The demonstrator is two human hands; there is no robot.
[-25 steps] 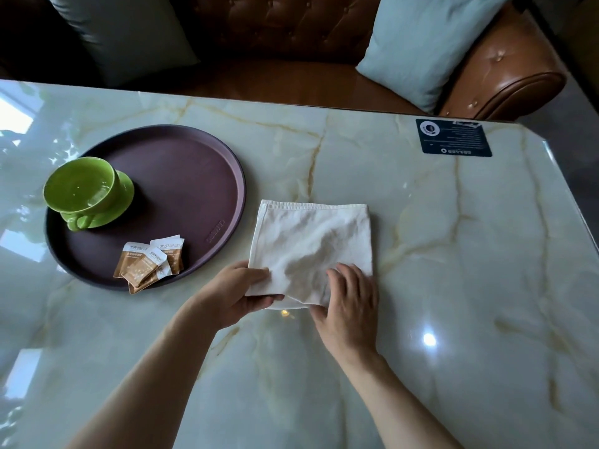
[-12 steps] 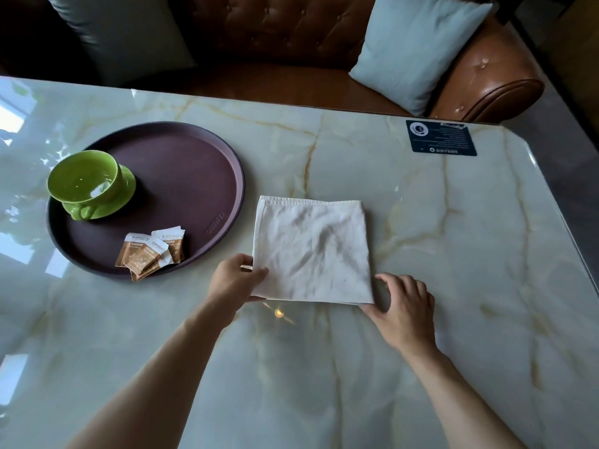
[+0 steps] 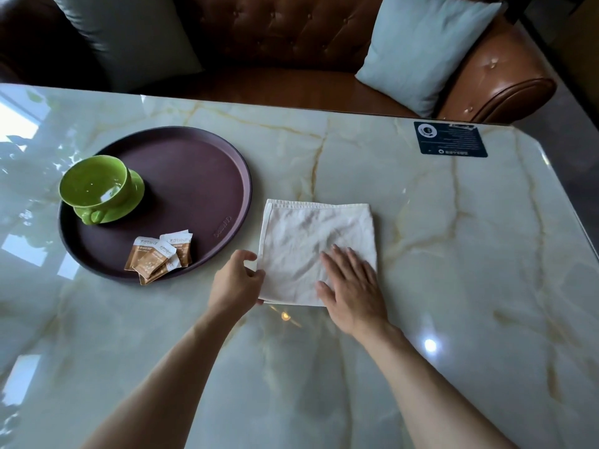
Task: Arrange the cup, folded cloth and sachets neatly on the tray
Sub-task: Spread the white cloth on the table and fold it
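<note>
Just below frame centre, the right hand (image 3: 351,288) is lying flat, fingers spread, on the folded cloth (image 3: 308,241), while the left hand (image 3: 235,281) is pinching its lower-left corner. Cup (image 3: 97,187) and sachets (image 3: 160,256) are sitting on the tray (image 3: 207,163) at left. Smoothing seems underway; next, the cloth needs lifting onto the tray's bare right part.

Green cup (image 3: 94,189) upright on its matching saucer, at the left of the round maroon tray (image 3: 207,176) (left of centre in frame). Brown-and-white sachets (image 3: 158,256), overlapping, near the tray's lower rim. White folded cloth (image 3: 301,241), creased, flat at centre, just beside the tray.
</note>
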